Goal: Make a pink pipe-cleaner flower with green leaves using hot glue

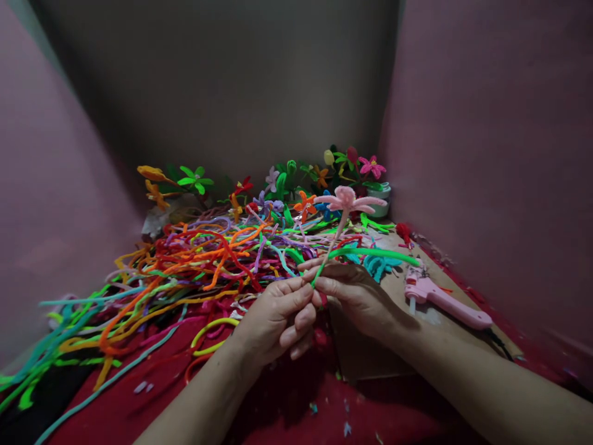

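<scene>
My left hand [278, 318] is closed in a pinch around the lower stem of a pink pipe-cleaner flower [348, 199], which stands upright above both hands. My right hand [354, 293] is closed too, pinching the same stem just beside the left and holding a green pipe cleaner [375, 253] that runs off to the right. The green strand meets the pink stem right at my fingertips. Both hands hover over a red cloth [287, 408].
A big tangle of coloured pipe cleaners [194, 259] spreads over the left and middle. Finished pipe-cleaner flowers [296, 182] line the back wall, some in a small white pot [382, 201]. A pink glue gun [445, 300] lies on cardboard [370, 358] at the right.
</scene>
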The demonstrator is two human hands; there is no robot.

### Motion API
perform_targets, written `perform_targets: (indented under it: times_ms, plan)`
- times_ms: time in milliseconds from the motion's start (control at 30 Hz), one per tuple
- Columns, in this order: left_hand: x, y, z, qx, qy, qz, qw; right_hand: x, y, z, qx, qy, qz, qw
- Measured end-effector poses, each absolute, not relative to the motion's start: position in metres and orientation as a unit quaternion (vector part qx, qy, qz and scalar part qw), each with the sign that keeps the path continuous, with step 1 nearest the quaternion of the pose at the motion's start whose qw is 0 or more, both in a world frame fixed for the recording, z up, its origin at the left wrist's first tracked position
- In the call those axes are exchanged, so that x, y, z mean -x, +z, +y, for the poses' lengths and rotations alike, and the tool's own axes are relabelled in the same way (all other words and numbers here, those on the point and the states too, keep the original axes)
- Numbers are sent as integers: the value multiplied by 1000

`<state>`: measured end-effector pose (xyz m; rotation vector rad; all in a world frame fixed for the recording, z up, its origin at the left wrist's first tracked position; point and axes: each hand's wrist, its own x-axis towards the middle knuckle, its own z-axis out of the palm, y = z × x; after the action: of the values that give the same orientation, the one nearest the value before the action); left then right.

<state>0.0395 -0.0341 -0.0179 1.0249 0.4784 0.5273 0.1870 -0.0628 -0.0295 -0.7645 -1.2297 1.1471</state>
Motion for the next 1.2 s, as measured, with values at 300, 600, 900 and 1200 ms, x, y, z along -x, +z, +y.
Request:
perform_targets:
  times_ms: [300,600,900,1200]
  plan:
    - [-40,-30,-40,-781,389,377,311,-185,-27,-64,417,409,-557,590]
    - [-39,-15,-38,-528,308,290,737,-185,-24,-66,351,520,-534,567]
    - [-39,-19,-34,-581,262,299,711,-186,-33,-60,337,529,-507,591]
    - [-35,-12,-28,-685,359,361,521,-183,-26,-68,440,447,-583,516]
